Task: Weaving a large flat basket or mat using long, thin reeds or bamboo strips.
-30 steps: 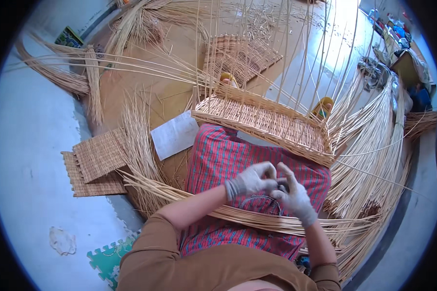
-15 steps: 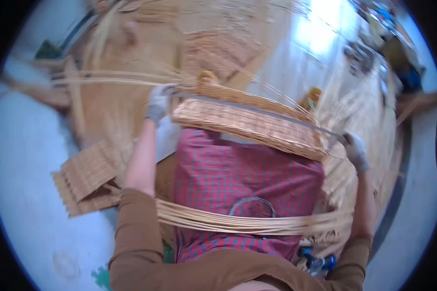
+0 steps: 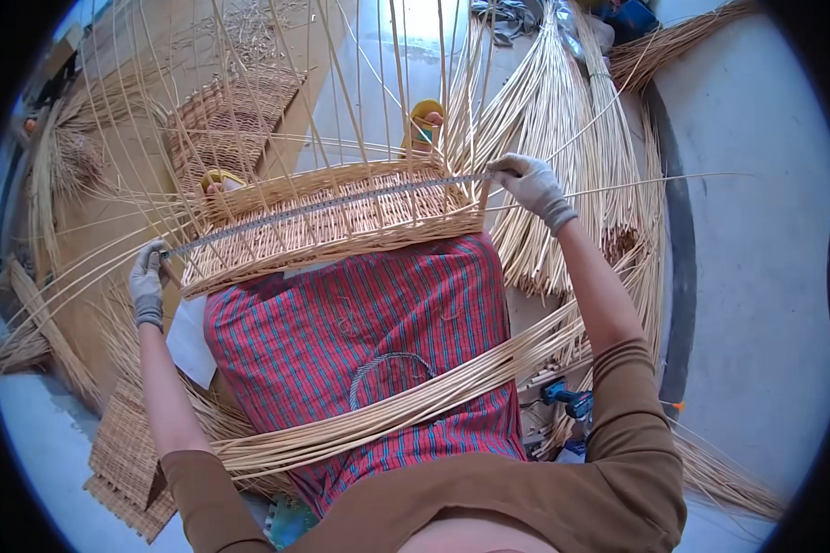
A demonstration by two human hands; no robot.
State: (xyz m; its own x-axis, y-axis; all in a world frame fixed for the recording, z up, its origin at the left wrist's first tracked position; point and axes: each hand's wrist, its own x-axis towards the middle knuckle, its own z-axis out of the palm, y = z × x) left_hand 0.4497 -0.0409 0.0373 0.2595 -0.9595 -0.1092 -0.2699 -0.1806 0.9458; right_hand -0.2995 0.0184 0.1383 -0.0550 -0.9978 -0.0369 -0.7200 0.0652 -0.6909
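Observation:
A long grey metal ruler with fine marks lies lengthwise over a shallow rectangular wicker basket. My gloved left hand pinches its left end just outside the basket. At the other end, my gloved right hand grips the ruler between thumb and fingers, beyond the basket's right edge. Tall unwoven stakes stand up from the basket's far side. Below it, a red and blue checked cloth covers my lap. A bundle of pale wicker rods lies across the cloth, near a looped grey cord.
Large bundles of pale rods spread over the floor at the right. A woven panel lies at the far left, with more woven pieces at the near left. A blue power tool sits beside my right forearm.
My view has swung, so the basket and both hands appear farther left and the ruler slants up to the right. Both hands still hold its ends. The picture is now sharper.

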